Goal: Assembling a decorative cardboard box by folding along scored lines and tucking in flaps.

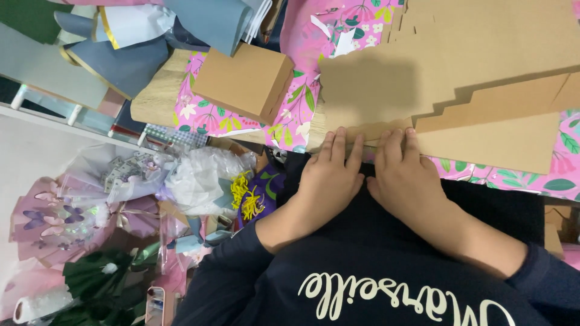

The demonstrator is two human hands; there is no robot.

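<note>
Both hands lie flat, palms down, fingers extended and gripping nothing: left hand [329, 178] and right hand [408, 181] side by side, fingertips pressing the near edge of the brown cardboard sheet [374, 84]. Sheet lies on the table [158, 90], over pink floral wrapping paper [290, 115]. Closed cardboard box [244, 81] at 10 o'clock from the hands. Stepped cardboard pieces [501, 102] at 2 o'clock. Wrapped bouquets [121, 181] at 9 o'clock, on the floor.
</note>
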